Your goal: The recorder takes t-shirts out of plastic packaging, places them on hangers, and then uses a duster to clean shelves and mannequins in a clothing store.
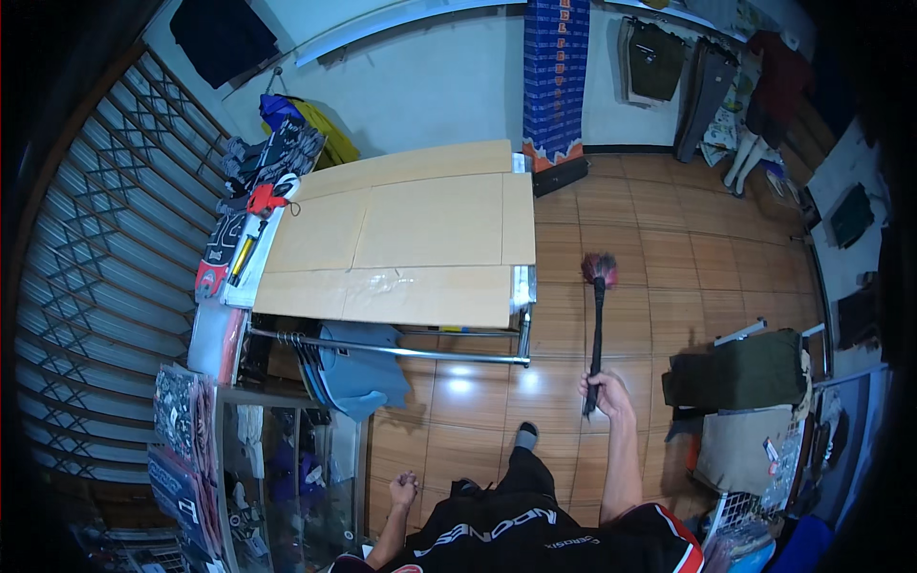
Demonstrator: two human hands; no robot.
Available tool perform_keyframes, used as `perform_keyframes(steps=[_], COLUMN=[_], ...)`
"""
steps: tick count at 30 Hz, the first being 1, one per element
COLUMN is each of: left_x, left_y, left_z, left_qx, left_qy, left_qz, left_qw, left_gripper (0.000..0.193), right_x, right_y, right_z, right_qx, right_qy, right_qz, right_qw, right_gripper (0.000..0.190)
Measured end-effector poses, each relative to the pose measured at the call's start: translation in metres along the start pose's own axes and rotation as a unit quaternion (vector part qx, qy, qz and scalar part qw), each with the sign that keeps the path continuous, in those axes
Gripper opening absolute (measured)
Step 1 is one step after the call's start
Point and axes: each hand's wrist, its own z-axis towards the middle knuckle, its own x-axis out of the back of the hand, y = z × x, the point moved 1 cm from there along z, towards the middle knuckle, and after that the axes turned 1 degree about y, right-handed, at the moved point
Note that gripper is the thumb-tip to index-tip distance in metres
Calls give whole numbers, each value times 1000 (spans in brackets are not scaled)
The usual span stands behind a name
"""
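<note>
My right hand (606,394) is closed around the black handle of a feather duster (598,315), near the handle's lower end. The duster points away from me over the tiled floor, its short dark red and pink tuft at the far end. Low at the left, my left hand (404,489) hangs beside my body with its fingers curled; nothing can be made out in it. Ahead and to the left, a flattened cardboard sheet (430,229) covers the top of a metal clothes rack. Neither hand touches the sheet or the rack.
Blue shirts (362,365) hang from the rack's chrome rail (430,352). A glass display case (286,458) stands at the left, near my left hand. Folded trousers (738,369) lie on a stand at the right. A blue patterned pillar (555,79) and a clothed mannequin (777,79) are farther off.
</note>
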Motion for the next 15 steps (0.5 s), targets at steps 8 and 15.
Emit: perform_keyframes(steps=[8, 15], left_x=[65, 157], left_y=[-53, -113], left_z=[50, 41], left_qx=[-56, -62], left_qy=[-51, -5], left_qz=[-5, -4], left_qw=[997, 998], left_gripper=[21, 16], right_x=[-37, -117], right_y=[113, 255], right_z=[-154, -182], right_qx=[269, 241], right_qy=[228, 203], right_qz=[-124, -31], right_qw=[928, 949], right_gripper=[38, 39])
